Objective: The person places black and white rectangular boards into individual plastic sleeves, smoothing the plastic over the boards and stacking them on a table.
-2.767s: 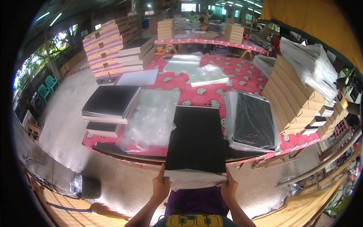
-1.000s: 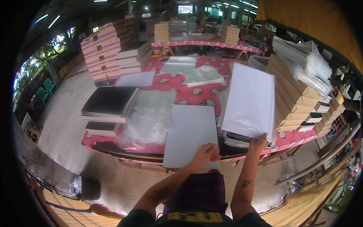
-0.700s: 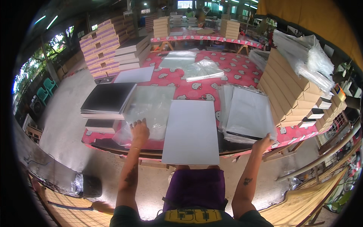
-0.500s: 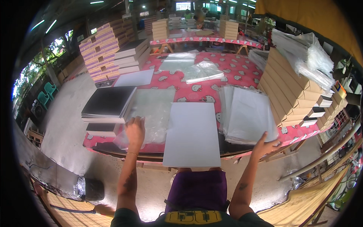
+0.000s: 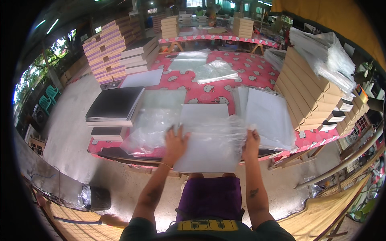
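A white sheet or board (image 5: 204, 160) lies at the table's front edge, directly before me. Over it is a clear plastic bag (image 5: 213, 130), smeared by motion. My right hand (image 5: 251, 143) is closed in a pinch on the bag's right edge. At the sheet's left side my left hand (image 5: 176, 144) is open, fingers spread, touching or just above the sheet and plastic. Flat clear plastic sleeves (image 5: 159, 110) lie left of the sheet. To the right rests a pile of plastic-wrapped white sheets (image 5: 268, 118).
Black-topped paper stacks (image 5: 114, 105) stand at the left, with more stacked blocks (image 5: 138, 56) behind. Tall brown cartons (image 5: 303, 94) rise at the right, topped with plastic bags (image 5: 325, 60). Wrapped packs (image 5: 217, 73) lie farther back on the pink patterned tablecloth (image 5: 253, 66).
My left hand has moved right, from the plastic sleeves to the white sheet. My right hand has come inward from the wrapped pile, and a clear bag now spans the sheet.
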Demonstrator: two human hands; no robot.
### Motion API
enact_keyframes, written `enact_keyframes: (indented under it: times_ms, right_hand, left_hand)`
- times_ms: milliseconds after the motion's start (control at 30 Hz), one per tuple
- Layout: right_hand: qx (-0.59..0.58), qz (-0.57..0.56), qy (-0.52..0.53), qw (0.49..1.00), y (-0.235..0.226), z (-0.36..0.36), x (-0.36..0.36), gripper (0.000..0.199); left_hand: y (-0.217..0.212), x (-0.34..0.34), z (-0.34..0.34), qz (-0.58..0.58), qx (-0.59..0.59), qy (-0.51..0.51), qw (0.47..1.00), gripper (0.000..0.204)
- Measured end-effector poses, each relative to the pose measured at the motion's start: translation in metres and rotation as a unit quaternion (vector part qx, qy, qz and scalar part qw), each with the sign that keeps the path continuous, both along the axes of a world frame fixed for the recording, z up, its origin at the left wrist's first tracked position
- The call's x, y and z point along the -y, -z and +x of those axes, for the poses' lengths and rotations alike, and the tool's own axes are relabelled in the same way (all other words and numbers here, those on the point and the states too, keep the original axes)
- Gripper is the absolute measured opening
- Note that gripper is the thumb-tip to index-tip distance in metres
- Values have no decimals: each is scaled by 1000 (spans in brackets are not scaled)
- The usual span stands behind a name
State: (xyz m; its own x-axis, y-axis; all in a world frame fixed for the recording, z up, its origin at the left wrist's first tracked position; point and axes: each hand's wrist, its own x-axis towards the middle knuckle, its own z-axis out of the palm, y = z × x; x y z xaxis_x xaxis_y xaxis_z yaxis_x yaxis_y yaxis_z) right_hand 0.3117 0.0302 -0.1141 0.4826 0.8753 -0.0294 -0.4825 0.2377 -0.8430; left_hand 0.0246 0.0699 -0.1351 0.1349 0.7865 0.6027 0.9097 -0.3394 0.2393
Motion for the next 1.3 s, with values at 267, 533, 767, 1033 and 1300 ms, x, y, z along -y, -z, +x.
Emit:
enact_keyframes:
  times_ms: [267, 533, 767, 1033, 1300]
  right_hand:
    - [-6, 6, -157, 988, -13, -13, 32, 37]
    - [-7, 80, -181, 980, -25, -75, 56, 31]
    - [-34, 74, -183, 980, -31, -82, 71, 23]
    - [-159, 98, -231, 955, -74, -85, 88, 40]
    - [317, 213, -456, 804, -83, -16, 71, 27]
  left_hand:
    - [-52, -23, -31, 88, 34, -55, 994, 33]
    - [-62, 73, 64, -187, 477, 190, 838, 18]
    - [-73, 57, 50, 55, 297, 127, 945, 13]
    - [-77, 52, 21, 96, 171, 123, 973, 5]
    - [-119, 68, -18, -37, 37, 315, 948, 17]
